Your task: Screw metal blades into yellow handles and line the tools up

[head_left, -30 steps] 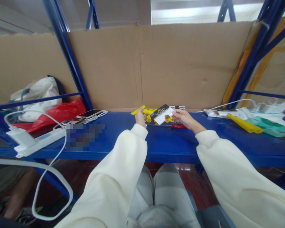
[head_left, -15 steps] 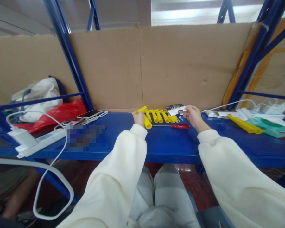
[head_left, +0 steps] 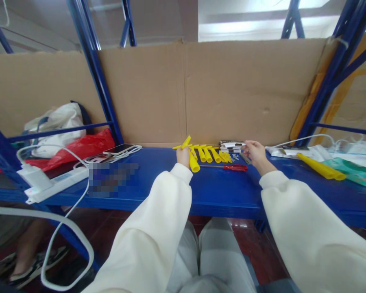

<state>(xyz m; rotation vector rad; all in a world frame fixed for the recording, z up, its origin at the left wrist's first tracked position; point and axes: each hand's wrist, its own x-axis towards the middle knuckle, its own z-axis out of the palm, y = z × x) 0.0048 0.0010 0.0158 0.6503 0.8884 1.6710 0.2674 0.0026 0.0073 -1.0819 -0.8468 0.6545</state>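
My left hand (head_left: 183, 156) is closed around a yellow plastic cone (head_left: 194, 162), its wide round end pointing toward me. A narrow yellow piece stands up above the fingers. To its right lies a row of similar yellow cones (head_left: 208, 154). My right hand (head_left: 254, 154) has its fingers pinched together beside a stack of black-and-white printed cards (head_left: 232, 145). A small dark item shows below those fingertips, too small to name. A screwdriver with a red handle (head_left: 235, 167) lies on the blue shelf (head_left: 222, 187) between my hands.
On the left are a power strip (head_left: 61, 183) with white cables, a phone (head_left: 118, 149), a red bag (head_left: 91, 144) and a white bag. At right lie a larger yellow cone (head_left: 320, 167) and a green packet (head_left: 354, 171). Cardboard (head_left: 232, 89) stands behind. Another person's foot shows at lower left.
The card that my right hand held tilted up is no longer raised; a flat card stack shows there. My right hand has moved slightly right. My left hand still grips the yellow cone.
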